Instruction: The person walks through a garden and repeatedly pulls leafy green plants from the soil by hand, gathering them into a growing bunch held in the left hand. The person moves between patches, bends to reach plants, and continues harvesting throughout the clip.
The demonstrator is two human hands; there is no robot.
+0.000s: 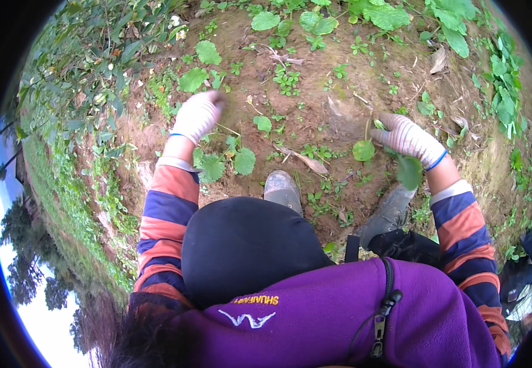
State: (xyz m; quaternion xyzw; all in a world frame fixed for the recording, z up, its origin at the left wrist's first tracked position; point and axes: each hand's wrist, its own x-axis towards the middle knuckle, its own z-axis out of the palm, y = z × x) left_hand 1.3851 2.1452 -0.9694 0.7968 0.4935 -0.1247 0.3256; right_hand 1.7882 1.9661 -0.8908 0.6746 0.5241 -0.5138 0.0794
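My right hand [408,138], in a pale striped work glove with a blue cuff edge, grips a leafy green plant. One rounded leaf [363,150] of it hangs beside the fingertips, and a larger leaf [408,172] hangs below the palm. My left hand [198,116], gloved the same way, is over the soil at the left with its fingers curled and blurred. Whether it holds anything cannot be made out. Just below it grows a broad-leaved plant [227,161] with a thin stem. Another broad leaf [193,80] stands just above that hand.
Brown soil [312,106] bears small weeds and a dry curled leaf [309,161]. My boots [283,189] stand on it. A flowering shrub [109,64] crowds the upper left; large leafy plants [381,16] grow at the top. Part of another person [526,271] shows at the lower right.
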